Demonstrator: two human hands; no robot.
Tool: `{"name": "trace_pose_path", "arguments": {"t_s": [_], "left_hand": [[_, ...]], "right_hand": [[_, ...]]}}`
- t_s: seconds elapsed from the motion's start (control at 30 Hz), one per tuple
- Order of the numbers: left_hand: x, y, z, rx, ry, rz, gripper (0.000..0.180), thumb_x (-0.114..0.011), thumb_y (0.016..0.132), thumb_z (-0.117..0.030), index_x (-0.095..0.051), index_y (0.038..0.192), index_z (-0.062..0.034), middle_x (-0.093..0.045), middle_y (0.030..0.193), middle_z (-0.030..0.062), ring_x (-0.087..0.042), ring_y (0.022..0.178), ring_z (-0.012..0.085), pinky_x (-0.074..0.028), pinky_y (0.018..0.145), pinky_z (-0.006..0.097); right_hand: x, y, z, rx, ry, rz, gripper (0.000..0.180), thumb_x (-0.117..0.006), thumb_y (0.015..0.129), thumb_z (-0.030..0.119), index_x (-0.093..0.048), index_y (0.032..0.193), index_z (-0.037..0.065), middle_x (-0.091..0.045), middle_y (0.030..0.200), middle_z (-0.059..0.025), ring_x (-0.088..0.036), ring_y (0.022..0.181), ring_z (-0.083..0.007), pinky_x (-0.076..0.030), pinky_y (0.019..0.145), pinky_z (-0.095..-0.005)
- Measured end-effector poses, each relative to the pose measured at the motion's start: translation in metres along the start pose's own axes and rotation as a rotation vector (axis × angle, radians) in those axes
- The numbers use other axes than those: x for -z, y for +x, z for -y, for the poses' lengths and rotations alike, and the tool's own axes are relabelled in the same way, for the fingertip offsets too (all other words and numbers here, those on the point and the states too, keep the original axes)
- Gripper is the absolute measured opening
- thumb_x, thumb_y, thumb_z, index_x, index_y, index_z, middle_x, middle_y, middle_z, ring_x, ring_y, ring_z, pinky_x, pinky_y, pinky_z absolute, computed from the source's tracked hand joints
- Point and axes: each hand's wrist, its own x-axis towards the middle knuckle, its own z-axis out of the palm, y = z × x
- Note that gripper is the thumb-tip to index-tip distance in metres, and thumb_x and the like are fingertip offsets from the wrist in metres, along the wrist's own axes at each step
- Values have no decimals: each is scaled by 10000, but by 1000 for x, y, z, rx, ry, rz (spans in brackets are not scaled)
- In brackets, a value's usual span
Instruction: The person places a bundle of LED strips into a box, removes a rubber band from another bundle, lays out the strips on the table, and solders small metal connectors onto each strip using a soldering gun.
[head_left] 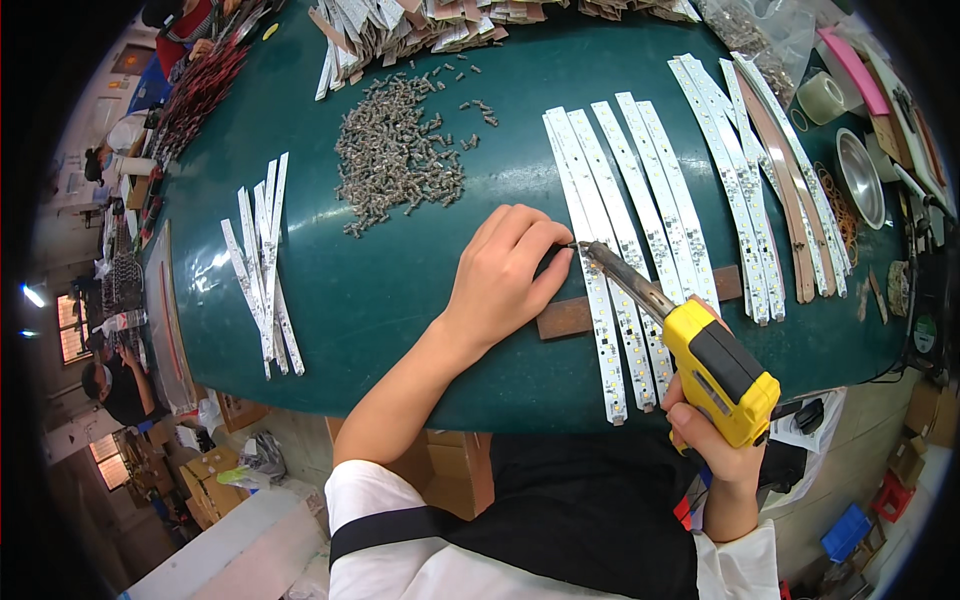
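Note:
My right hand (712, 440) is wrapped round the grip of a yellow and black soldering gun (718, 372). Its metal tip reaches the leftmost of several white LED circuit strips (603, 335) laid side by side. Beside that tip, my left hand (505, 268) is closed in a pinch at the strip's left edge. A small dark thing shows between its fingertips, too little of it to name. Under the strips runs a flat brown bar (566, 318), crosswise. Small metal pieces (395, 150) lie in a loose heap beyond my left hand.
The table (330, 300) is green. More LED strips lie crossed at the left (262, 265) and at the right (745, 190). A stack of strips (420, 25) lines the far edge. A metal bowl (860, 175) and a tape roll (821, 97) stand at the right.

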Motion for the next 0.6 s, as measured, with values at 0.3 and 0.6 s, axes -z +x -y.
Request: {"name": "trace_pose_path", "arguments": {"t_s": [0.3, 0.6], "left_hand": [[0, 1, 0, 0, 0, 11, 159, -702, 727, -20, -632, 869, -42, -590, 848, 82, -574, 796, 253, -471, 688, 344], [35, 32, 16, 76, 39, -12, 124, -658, 785, -34, -669, 909, -22, -629, 863, 86, -635, 755, 182, -515, 685, 283]], "right_hand": [[3, -8, -7, 185, 184, -152, 588, -649, 749, 82, -443, 1277, -76, -587, 886, -187, -570, 670, -189, -498, 493, -236], [24, -15, -11, 270, 255, -237, 589, -633, 752, 114, -419, 1247, -121, -545, 851, -177, -557, 777, -211, -485, 463, -220]]}}
